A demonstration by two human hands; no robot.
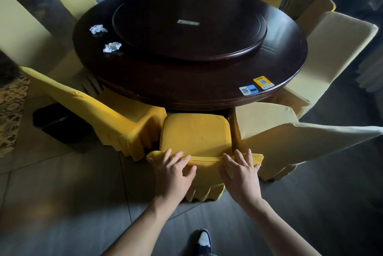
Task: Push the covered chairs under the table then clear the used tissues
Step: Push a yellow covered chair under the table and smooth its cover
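Note:
A chair in a deep yellow cover point(195, 133) stands right in front of me, its seat facing the round dark wooden table point(170, 81). My left hand point(173, 169) and my right hand point(241, 170) both rest on the top of its backrest, fingers spread and lying over the edge. Two crumpled white tissues lie on the table's left side, one farther back point(98, 29) and one nearer point(112, 46). Another yellow covered chair point(99, 108) stands at the left, and a pale covered chair point(290, 137) at the right.
Several more covered chairs ring the table, one of them a pale chair point(331, 52) at the far right. A dark turntable point(189, 27) fills the table's middle. Two QR-code cards point(257, 85) lie near its front rim. A black bin point(60, 123) stands on the floor at the left.

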